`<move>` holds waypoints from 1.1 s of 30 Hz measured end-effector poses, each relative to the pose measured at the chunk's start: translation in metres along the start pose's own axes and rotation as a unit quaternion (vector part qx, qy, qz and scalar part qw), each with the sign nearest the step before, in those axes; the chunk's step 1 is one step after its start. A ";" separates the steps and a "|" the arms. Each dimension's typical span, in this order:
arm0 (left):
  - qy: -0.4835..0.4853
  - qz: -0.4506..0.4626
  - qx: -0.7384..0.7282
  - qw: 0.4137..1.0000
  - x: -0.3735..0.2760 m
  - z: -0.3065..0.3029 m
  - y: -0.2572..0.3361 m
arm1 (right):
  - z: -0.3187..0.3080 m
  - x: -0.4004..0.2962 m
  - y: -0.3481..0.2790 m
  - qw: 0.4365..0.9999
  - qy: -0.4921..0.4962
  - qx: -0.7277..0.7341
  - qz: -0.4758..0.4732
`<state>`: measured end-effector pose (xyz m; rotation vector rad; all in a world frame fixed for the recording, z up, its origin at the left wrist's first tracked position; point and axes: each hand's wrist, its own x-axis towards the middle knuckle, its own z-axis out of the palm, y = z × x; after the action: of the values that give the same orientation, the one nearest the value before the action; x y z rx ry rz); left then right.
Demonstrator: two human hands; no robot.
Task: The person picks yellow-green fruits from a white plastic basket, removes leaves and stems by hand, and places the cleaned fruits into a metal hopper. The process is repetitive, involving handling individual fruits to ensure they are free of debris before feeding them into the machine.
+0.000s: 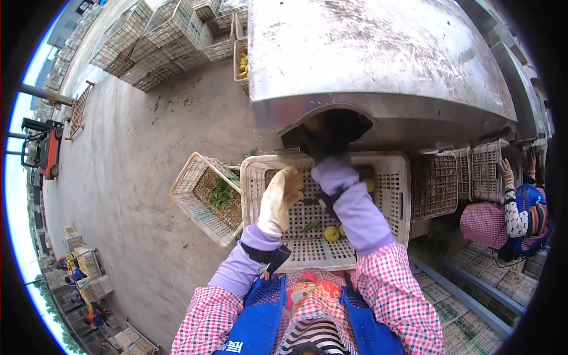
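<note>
My left hand (280, 197), in a pale work glove, hovers over the left part of a white slatted plastic crate (326, 255) with its fingers together; its palm side is hard to see. My right hand (320, 137), dark-gloved, reaches into the round opening at the front of a metal machine housing (381, 57); its fingers are lost in shadow. Inside the crate lie several yellow-green round fruits, one a yellow fruit (331, 233) near the front, along with a green leaf (310, 226).
A smaller tilted crate (186, 195) with loose leaves touches the large crate's left side. More crates (432, 188) line the right, where a co-worker (526, 213) is at work. Stacked crates (164, 35) stand at the upper left. A red forklift (52, 151) is far left.
</note>
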<state>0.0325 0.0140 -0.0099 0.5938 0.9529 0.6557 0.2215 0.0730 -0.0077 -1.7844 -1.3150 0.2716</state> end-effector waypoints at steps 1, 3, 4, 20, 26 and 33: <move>0.018 -0.001 0.013 1.000 0.007 -0.005 -0.012 | -0.003 0.010 -0.012 0.997 -0.034 0.017 0.069; 0.052 -0.010 0.035 0.998 0.021 -0.006 -0.040 | -0.028 0.009 -0.020 0.995 -0.027 0.045 0.087; 0.069 0.008 0.051 0.996 0.033 -0.009 -0.061 | -0.045 -0.003 -0.020 0.998 0.012 0.056 0.033; -0.283 0.044 0.805 0.520 0.190 0.069 -0.231 | -0.046 -0.175 0.286 0.907 -0.246 -0.260 0.222; -0.263 -0.168 0.149 0.938 0.093 -0.017 -0.146 | -0.078 -0.164 0.177 0.856 -0.346 0.163 0.348; -0.191 -0.177 -0.102 0.960 -0.023 0.037 -0.019 | -0.110 -0.168 0.026 0.947 -0.242 0.146 0.151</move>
<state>0.0598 -0.0218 0.0059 0.3365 0.5967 0.2961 0.2372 -0.1290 -0.0138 -1.7122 -1.2359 1.0774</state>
